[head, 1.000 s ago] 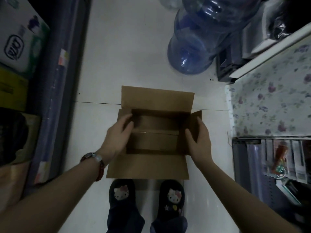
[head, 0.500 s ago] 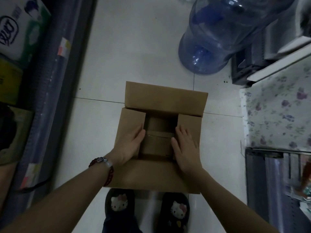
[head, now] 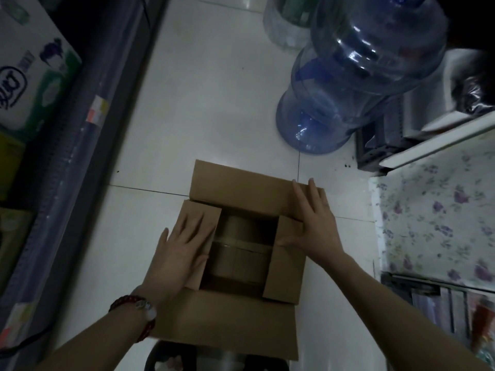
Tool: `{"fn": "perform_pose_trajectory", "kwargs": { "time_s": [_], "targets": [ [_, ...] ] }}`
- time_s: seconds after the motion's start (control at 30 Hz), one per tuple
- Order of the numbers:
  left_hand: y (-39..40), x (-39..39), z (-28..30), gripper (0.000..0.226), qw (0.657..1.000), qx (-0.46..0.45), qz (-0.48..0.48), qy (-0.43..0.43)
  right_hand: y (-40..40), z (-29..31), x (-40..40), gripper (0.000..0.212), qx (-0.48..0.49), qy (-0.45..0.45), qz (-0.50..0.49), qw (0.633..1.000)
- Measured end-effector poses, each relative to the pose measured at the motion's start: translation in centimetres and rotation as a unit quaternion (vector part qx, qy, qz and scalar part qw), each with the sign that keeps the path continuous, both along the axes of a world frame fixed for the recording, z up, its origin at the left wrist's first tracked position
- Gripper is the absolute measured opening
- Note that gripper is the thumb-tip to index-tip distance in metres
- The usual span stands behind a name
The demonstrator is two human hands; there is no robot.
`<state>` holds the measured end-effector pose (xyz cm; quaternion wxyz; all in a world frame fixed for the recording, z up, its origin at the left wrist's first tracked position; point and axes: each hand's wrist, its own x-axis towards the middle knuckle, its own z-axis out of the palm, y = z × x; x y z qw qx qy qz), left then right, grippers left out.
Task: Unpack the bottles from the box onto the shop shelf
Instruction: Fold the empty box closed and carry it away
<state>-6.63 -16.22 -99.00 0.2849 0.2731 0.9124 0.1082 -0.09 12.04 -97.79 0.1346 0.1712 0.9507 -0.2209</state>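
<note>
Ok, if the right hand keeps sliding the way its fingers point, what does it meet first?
The right hand lies flat on the box's far flap, fingers pointing away. Past the flap's edge comes bare floor, then probably the blue water jug; depth is unclear.

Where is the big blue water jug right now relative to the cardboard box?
In the head view, the blue water jug stands on the white floor beyond the cardboard box, up and to the right, beside the floral-covered shelf.

Dim, bluish, soft-focus wide-angle view (edges bent, smeared, nearly black)
</note>
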Motion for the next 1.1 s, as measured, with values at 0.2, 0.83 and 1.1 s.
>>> {"fn": "perform_pose_trajectory", "kwargs": {
  "time_s": [0.2,0.83,1.1],
  "targets": [
    [-0.1,0.3,-0.9,0.065,0.997,0.045,0.05,-0.026,1.1,-1.5,-1.3,0.139,-0.002,-0.022,-0.012,1.0],
    [0.5,-0.4,0.1,0.083,0.988,0.096,0.078,-0.097,-3.9,-2.1,7.1,0.078,0.184,0.048,0.076,0.979],
    [-2.4,0.7,1.4,0.035,0.996,0.064,0.05,-0.021,-5.2,-3.4,9.3,0.078,0.074,-0.032,0.063,0.995]
  ]
}}
